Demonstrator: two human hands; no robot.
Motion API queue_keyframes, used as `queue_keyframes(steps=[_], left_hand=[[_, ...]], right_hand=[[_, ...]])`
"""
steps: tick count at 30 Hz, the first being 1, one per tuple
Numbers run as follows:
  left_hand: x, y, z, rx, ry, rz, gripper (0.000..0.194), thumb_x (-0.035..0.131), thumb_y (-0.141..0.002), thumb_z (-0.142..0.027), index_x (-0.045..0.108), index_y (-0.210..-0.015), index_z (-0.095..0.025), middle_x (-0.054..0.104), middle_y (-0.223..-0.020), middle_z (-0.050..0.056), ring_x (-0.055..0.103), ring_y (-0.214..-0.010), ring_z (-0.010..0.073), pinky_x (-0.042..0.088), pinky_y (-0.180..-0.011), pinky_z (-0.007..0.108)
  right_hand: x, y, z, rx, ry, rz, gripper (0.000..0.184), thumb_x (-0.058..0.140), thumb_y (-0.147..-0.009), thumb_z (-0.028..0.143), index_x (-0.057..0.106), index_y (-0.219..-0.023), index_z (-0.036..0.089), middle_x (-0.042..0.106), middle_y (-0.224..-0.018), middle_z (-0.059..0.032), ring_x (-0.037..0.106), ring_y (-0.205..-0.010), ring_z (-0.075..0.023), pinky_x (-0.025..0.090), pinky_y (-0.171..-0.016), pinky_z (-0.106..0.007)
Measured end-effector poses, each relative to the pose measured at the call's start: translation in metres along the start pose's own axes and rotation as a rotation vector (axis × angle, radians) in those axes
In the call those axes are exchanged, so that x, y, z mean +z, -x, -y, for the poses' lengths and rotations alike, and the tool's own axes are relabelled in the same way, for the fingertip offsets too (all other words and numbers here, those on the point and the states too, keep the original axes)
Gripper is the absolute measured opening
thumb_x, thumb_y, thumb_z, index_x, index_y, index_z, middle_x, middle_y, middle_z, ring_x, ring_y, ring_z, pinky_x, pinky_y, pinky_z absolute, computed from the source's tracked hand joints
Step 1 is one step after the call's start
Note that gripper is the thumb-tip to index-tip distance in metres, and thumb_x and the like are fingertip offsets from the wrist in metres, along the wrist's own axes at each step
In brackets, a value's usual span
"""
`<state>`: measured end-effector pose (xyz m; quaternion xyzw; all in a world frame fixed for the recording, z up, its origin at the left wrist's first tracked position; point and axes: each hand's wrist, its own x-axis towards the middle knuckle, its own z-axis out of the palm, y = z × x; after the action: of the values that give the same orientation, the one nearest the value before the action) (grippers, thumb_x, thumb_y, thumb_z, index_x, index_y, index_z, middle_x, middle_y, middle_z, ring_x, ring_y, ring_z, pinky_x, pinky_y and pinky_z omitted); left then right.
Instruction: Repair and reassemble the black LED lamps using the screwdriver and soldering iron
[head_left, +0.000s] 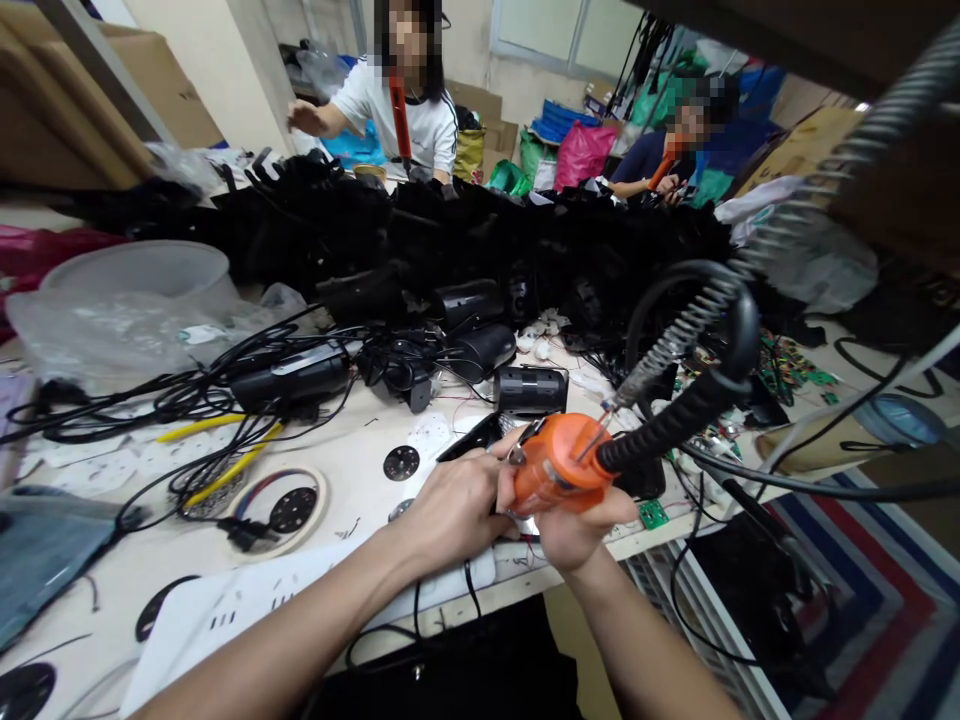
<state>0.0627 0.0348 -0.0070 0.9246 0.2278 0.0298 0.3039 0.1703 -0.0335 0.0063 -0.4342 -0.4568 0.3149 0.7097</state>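
An orange electric screwdriver (564, 462) hangs from a coiled spring, its black cable rising from the top end. My right hand (576, 530) is wrapped round its body, which tilts toward me. Close beside it, my left hand (461, 495) has its fingers bent near the screwdriver's lower part. Whatever the left fingers hold is hidden behind the hand and the tool. Under both hands lies a dark part with thin red wires, only its edges showing. The screwdriver's tip is out of sight. Just beyond stands a black ribbed housing (531, 390).
Black camera-like housings (300, 375) with tangled cables lie on the left, near yellow-handled pliers (232, 460) and a tape roll (321, 500). A heap of black parts (465, 225) spans the back. Two people sit beyond it. Green circuit boards (795, 365) lie at right.
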Motion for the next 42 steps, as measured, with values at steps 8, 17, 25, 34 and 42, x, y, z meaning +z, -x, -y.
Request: queue_keyframes(steps=[8, 17, 25, 34, 42], left_hand=[[-0.011, 0.004, -0.004, 0.013, -0.101, 0.089, 0.036, 0.078, -0.072, -0.034, 0.065, -0.103, -0.021, 0.066, -0.103, 0.004, 0.061, -0.098, 0.0255, 0.049, -0.078, 0.035], [-0.010, -0.003, -0.002, 0.100, -0.267, 0.092, 0.032, 0.059, -0.085, -0.023, 0.061, -0.117, -0.024, 0.061, -0.107, 0.005, 0.063, -0.089, 0.0222, 0.048, -0.067, 0.031], [-0.027, -0.013, 0.002, 0.053, -0.212, 0.141, 0.030, 0.061, -0.082, -0.026, 0.065, -0.112, -0.024, 0.065, -0.102, 0.004, 0.066, -0.084, 0.0213, 0.049, -0.069, 0.029], [-0.024, -0.050, -0.006, 0.418, -0.109, 0.143, 0.030, 0.059, -0.079, -0.006, 0.064, -0.104, -0.023, 0.065, -0.107, 0.004, 0.060, -0.100, 0.0207, 0.045, -0.087, 0.030], [-0.015, -0.052, -0.002, 0.344, -0.218, 0.108, 0.007, 0.054, -0.085, -0.011, 0.057, -0.085, -0.018, 0.062, -0.090, 0.005, 0.060, -0.083, 0.0199, 0.045, -0.072, 0.029]], right_hand=[[-0.020, -0.001, 0.052, 0.000, -0.231, -0.200, 0.086, 0.043, -0.062, 0.093, 0.072, -0.090, 0.017, 0.064, -0.057, -0.0048, 0.054, -0.043, -0.0184, 0.040, -0.037, -0.029], [-0.038, 0.026, 0.037, 0.068, -0.178, -0.347, 0.091, 0.039, -0.057, 0.097, 0.072, -0.085, 0.017, 0.060, -0.050, -0.0028, 0.050, -0.038, -0.0165, 0.038, -0.036, -0.027], [-0.040, 0.020, 0.014, 0.044, -0.182, -0.367, 0.081, 0.050, -0.060, 0.091, 0.068, -0.085, 0.017, 0.055, -0.054, 0.0006, 0.049, -0.036, -0.0149, 0.035, -0.033, -0.026], [-0.045, 0.007, 0.008, -0.009, -0.162, -0.372, 0.080, 0.047, -0.066, 0.089, 0.068, -0.086, 0.015, 0.059, -0.047, -0.0014, 0.047, -0.036, -0.0148, 0.036, -0.036, -0.026], [-0.047, -0.004, 0.000, -0.032, -0.113, -0.363, 0.074, 0.049, -0.068, 0.083, 0.068, -0.088, 0.015, 0.057, -0.047, 0.0000, 0.045, -0.037, -0.0136, 0.035, -0.037, -0.026]])
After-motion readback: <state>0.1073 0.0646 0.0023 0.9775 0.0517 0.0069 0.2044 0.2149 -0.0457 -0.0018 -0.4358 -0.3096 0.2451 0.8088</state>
